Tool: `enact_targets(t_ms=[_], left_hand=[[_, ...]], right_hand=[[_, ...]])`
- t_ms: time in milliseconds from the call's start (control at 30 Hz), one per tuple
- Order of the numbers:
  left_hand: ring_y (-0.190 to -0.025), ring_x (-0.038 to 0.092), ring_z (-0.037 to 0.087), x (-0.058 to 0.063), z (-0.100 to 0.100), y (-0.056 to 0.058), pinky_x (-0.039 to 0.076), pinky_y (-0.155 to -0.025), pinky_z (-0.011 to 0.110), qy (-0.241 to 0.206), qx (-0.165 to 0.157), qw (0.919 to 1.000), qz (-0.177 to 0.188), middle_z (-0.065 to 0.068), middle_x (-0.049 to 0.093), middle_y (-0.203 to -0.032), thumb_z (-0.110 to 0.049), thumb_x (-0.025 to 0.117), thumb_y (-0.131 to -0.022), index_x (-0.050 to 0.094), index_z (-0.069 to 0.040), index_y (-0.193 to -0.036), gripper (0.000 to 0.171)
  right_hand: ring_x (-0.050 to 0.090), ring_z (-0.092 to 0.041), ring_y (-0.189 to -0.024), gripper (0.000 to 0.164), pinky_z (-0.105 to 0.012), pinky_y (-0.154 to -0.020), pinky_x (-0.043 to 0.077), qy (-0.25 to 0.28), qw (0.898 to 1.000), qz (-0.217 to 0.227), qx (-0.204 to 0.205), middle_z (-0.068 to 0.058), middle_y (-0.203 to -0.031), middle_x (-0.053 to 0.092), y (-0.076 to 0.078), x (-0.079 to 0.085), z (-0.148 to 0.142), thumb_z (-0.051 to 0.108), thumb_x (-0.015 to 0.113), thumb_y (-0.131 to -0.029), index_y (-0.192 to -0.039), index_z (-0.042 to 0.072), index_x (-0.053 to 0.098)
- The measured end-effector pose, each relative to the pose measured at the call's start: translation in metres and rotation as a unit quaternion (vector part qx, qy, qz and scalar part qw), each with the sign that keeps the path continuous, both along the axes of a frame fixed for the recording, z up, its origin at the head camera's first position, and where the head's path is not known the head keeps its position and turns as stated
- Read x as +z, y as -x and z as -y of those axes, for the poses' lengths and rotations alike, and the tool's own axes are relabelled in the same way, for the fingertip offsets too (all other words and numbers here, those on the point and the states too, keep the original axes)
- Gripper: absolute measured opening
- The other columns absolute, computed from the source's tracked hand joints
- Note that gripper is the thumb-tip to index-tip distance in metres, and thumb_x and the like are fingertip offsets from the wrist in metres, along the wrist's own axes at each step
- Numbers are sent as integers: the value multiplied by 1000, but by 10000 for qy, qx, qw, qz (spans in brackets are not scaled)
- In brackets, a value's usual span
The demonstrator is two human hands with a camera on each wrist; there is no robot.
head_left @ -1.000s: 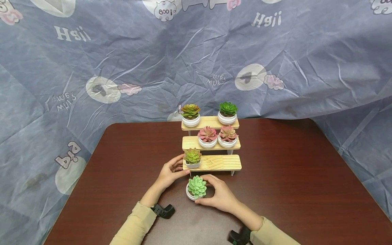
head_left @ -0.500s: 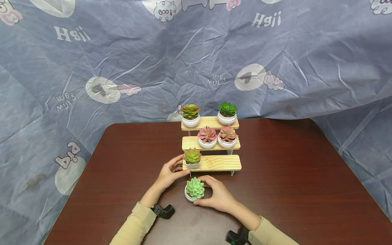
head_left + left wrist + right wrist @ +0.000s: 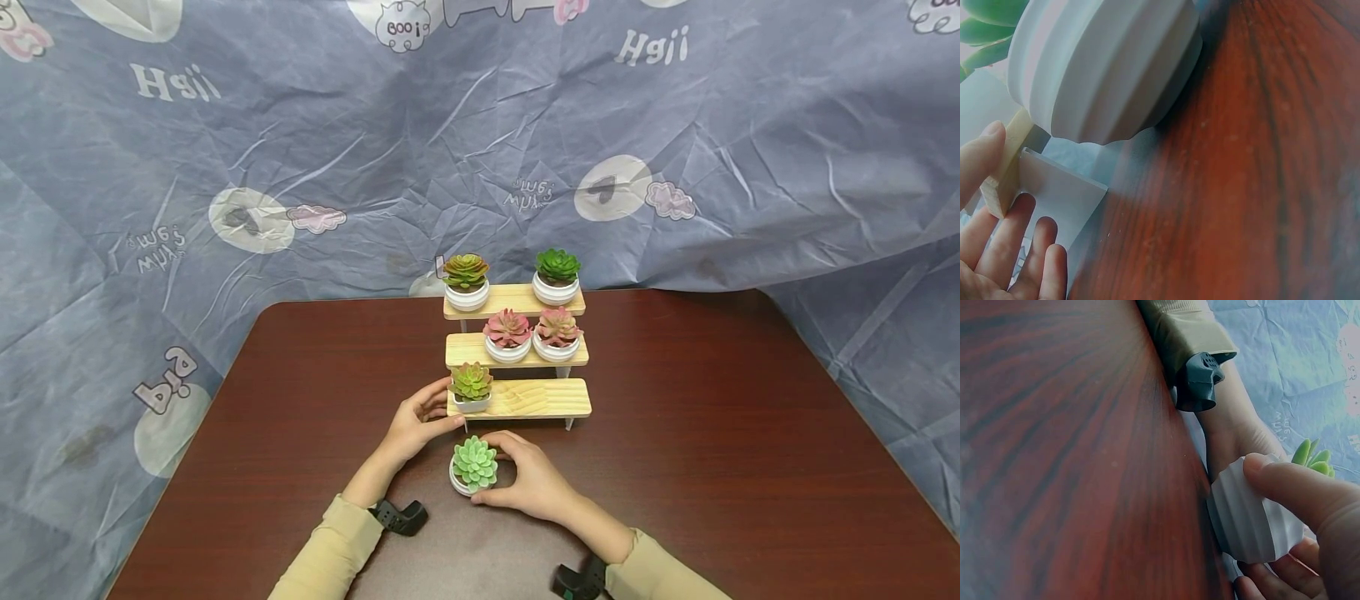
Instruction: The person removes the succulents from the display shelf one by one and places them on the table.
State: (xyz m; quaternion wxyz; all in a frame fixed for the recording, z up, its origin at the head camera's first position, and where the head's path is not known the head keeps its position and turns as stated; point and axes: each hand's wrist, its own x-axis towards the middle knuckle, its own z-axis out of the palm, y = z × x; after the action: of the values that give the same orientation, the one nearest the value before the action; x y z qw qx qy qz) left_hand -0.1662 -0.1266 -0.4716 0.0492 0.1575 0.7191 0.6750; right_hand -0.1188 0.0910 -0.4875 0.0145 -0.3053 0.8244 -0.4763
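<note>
My right hand (image 3: 528,482) holds a ribbed white pot with a pale green succulent (image 3: 475,463), thumb on the near side and fingers on the far side. In the right wrist view the thumb presses the white pot (image 3: 1254,512), low over the tabletop. My left hand (image 3: 411,427) grips the left end of the bottom step of a three-step wooden plant stand (image 3: 540,398). The left wrist view has the thumb and fingers (image 3: 1016,215) at the pale wooden board (image 3: 1007,165), with the white pot close by. A yellow-green succulent (image 3: 471,385) stands on that step's left end.
Two pink succulents (image 3: 507,333) share the middle step's right part. On the top step are a brownish-green succulent (image 3: 466,279) at left and a dark green one (image 3: 557,275) at right. The dark red table (image 3: 712,433) extends around, with a blue-grey printed cloth (image 3: 375,167) behind.
My right hand has shifted slightly left and toward me with the pale green succulent. My left hand and the plant stand have stayed put.
</note>
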Motion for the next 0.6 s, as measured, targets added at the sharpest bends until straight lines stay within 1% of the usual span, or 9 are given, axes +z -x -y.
enact_targets(t_ms=[133, 300, 400, 500, 600], left_hand=[[-102, 56, 34, 0, 0, 0, 45, -92, 47, -13, -3, 10000, -39, 29, 57, -119, 7, 69, -80, 40, 9, -137, 64], [-101, 58, 30, -1, 0, 0, 46, -92, 46, -5, -21, 9999, -112, 29, 57, -118, 7, 70, -80, 41, 9, -136, 64], [-100, 59, 28, -1, 0, 0, 46, -91, 46, 14, -41, 9999, -161, 29, 57, -118, 7, 70, -80, 41, 8, -137, 64], [-100, 59, 29, -2, 0, 0, 47, -91, 45, 23, -43, 9998, -171, 28, 57, -118, 7, 70, -80, 41, 8, -137, 64], [-101, 58, 31, -2, 1, 1, 47, -91, 45, 30, -35, 9998, -172, 29, 57, -119, 7, 70, -80, 41, 8, -137, 64]], right_hand=[[56, -8, -103, 65, -27, -89, 48, -152, 9999, 13, -46, 11, -114, 57, 0, 1, 0, 34, 87, -65, -119, 15, 57], [55, -8, -105, 68, -28, -90, 47, -301, 9995, -17, -45, 11, -115, 56, -2, 5, -1, 39, 86, -64, -121, 14, 57], [54, -9, -106, 71, -29, -91, 47, -293, 9995, -65, -41, 11, -117, 56, -2, 8, -2, 42, 86, -63, -122, 14, 57], [55, -9, -106, 74, -30, -91, 47, -230, 9997, -99, -54, 11, -117, 56, -2, 13, -3, 45, 86, -62, -123, 15, 57], [57, -11, -105, 75, -32, -91, 47, -108, 9999, -81, -62, 7, -118, 58, -1, 17, -5, 47, 84, -63, -123, 12, 57]])
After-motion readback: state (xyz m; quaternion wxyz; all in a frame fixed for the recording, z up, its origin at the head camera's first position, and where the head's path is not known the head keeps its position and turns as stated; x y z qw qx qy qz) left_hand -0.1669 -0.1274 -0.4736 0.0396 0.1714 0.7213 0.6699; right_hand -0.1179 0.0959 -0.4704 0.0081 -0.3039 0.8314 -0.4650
